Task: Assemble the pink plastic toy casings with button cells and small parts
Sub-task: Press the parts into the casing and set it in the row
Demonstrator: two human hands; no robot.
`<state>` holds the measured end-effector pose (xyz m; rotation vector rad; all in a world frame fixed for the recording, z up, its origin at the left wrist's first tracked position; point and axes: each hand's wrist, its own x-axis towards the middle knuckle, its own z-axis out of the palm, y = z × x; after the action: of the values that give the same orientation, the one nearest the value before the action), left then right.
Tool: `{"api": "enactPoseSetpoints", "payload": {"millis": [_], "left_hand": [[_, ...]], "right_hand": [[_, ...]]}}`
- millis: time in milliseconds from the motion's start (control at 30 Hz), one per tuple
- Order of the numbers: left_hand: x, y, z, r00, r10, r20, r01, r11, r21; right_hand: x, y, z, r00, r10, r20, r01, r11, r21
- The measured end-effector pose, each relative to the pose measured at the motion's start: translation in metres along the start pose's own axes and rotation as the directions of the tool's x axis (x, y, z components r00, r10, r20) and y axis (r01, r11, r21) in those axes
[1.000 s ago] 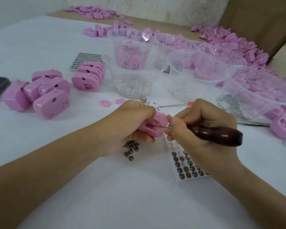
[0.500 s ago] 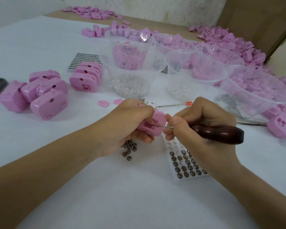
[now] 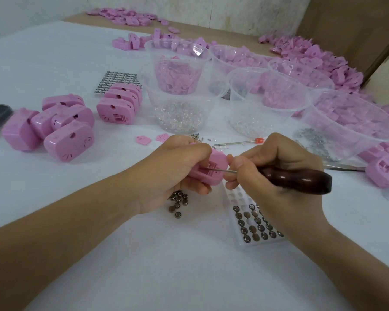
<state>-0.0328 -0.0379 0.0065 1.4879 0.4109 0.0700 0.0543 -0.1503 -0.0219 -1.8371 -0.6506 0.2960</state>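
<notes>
1. Casings (image 3: 61, 129) lie in a cluster at left on the table (image 3: 189, 277).
2. Left hand (image 3: 173, 173) curls around one casing (image 3: 218, 160), held above loose cells (image 3: 178, 202).
3. Right hand (image 3: 276, 171) grips a screwdriver (image 3: 296, 179), fingers curled; its tip sits in the casing's open recess.
4. Cell tray (image 3: 235, 196) lies near, partly beneath the right hand.
</notes>
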Motion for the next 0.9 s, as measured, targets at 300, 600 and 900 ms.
{"api": "enactPoseSetpoints", "payload": {"millis": [300,600,900], "left_hand": [[0.002,-0.002,0.000,1.000,-0.014,-0.015,0.014,1.000,-0.017],[0.006,-0.001,-0.006,0.989,0.100,-0.109,-0.099,0.995,0.012],[0.011,0.005,-0.024,0.910,0.214,-0.356,-0.323,0.903,-0.284]], "right_hand": [[-0.001,0.023,0.002,0.998,-0.050,-0.040,0.051,0.998,0.028],[-0.018,-0.014,-0.016,0.900,-0.435,-0.018,0.429,0.877,0.218],[-0.001,-0.027,-0.037,0.921,-0.362,0.145,0.387,0.889,-0.244]]}}
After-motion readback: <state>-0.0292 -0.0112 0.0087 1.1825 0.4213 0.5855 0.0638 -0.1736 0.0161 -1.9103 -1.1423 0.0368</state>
